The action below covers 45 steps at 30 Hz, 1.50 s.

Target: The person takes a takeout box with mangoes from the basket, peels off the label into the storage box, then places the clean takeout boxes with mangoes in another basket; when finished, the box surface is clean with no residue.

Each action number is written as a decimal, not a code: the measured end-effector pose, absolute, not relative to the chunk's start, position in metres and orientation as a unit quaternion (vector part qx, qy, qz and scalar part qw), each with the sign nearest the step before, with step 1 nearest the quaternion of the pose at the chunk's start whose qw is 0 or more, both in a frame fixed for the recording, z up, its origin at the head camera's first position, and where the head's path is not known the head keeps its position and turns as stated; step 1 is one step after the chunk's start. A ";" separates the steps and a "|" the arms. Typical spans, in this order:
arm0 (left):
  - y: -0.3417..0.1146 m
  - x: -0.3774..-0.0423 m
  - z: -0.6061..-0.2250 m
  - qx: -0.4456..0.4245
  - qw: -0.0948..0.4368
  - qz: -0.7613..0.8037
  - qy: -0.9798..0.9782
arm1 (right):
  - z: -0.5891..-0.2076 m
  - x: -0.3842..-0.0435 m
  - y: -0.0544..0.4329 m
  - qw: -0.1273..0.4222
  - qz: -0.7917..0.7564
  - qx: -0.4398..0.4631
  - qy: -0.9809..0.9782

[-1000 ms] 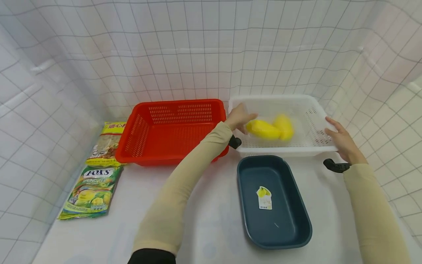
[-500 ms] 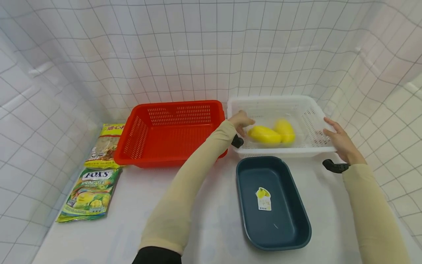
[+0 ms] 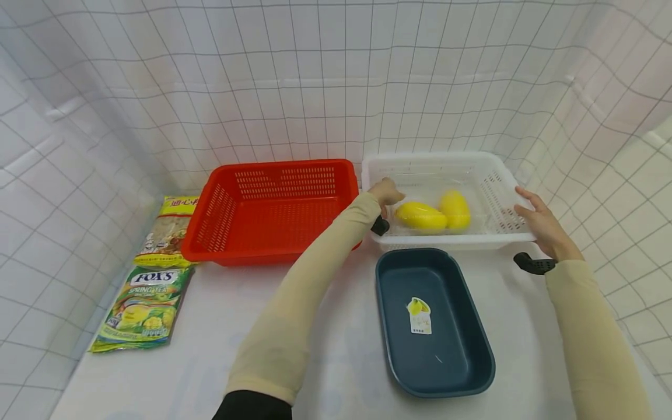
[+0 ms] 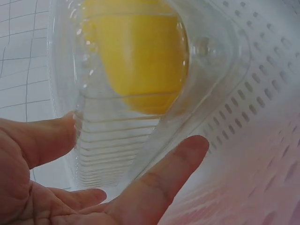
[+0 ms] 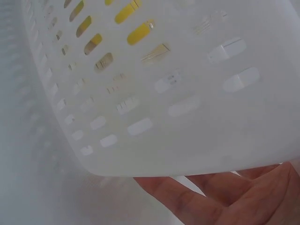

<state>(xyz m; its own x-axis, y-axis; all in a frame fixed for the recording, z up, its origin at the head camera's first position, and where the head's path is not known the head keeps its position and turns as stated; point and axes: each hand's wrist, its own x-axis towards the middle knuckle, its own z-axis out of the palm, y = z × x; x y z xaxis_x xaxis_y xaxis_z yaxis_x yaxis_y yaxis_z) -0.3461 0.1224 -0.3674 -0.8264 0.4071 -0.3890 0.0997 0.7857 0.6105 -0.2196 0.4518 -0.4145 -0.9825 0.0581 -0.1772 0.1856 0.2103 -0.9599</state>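
A clear plastic box holding two yellow, mango-like fruits lies in the white basket at the back right. My left hand reaches over the basket's left end. In the left wrist view, its thumb touches one side of the box's ribbed end, with the forefinger along the other side. My right hand holds the basket's right rim, thumb and fingers about the edge. In the right wrist view, the fingers pass behind that rim, their tips hidden.
A red basket stands left of the white one. In front lies a dark blue tray with a fruit sticker. Two snack bags, one yellow and one green, lie far left. Grid-patterned curtains surround the table.
The box with the yellow fruits has shifted slightly and come to rest in the white basket. My left hand has moved a little lower and right; my right hand has stayed at the rim.
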 end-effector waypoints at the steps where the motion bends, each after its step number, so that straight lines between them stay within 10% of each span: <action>1: 0.123 -0.346 -0.367 0.141 0.256 0.293 0.910 | -0.414 -0.220 0.452 0.050 -0.628 0.078 0.772; 18: 0.099 -0.321 -0.342 0.223 0.164 0.247 0.929 | -0.410 -0.226 0.449 0.052 -0.595 0.063 0.800; 37: -0.056 -0.218 -0.357 0.306 0.001 0.316 0.898 | -0.406 -0.229 0.458 0.077 -0.409 0.017 0.909; 45: -0.112 -0.191 -0.374 0.262 -0.107 0.377 0.882 | -0.393 -0.208 0.433 -0.192 -0.244 -0.050 0.949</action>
